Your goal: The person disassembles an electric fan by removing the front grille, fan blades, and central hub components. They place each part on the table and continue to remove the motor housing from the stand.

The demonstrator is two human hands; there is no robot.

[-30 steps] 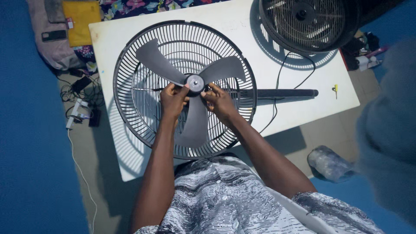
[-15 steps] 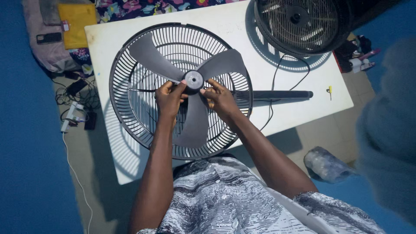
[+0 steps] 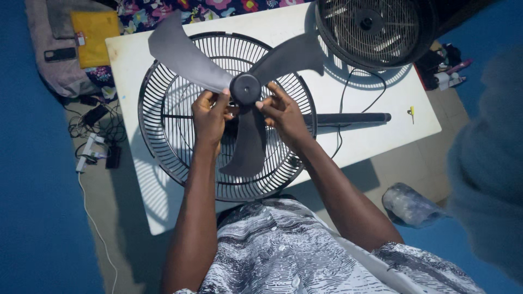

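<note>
A grey three-bladed fan blade (image 3: pixel 185 54) is lifted off and above the round black wire grille (image 3: pixel 163 136), which lies on the white table (image 3: pixel 381 92). My left hand (image 3: pixel 207 117) grips the blade at the left of its round hub (image 3: pixel 245 89). On the hub's right side, my right hand (image 3: pixel 283 117) holds it too. The fan's black pole (image 3: pixel 354 117) runs to the right from behind the grille.
A second black fan grille with a motor (image 3: pixel 376 27) sits at the table's far right corner, a black cable (image 3: pixel 343 103) trailing from it. A small yellow-handled screwdriver (image 3: pixel 412 112) lies near the right edge. Cables and a power strip (image 3: pixel 90 149) lie on the floor left; a plastic bag (image 3: pixel 411 204) right.
Both hands have raised the fan blade up and away from the grille, toward the camera. The blade looks larger and its tips now reach past the grille's rim.
</note>
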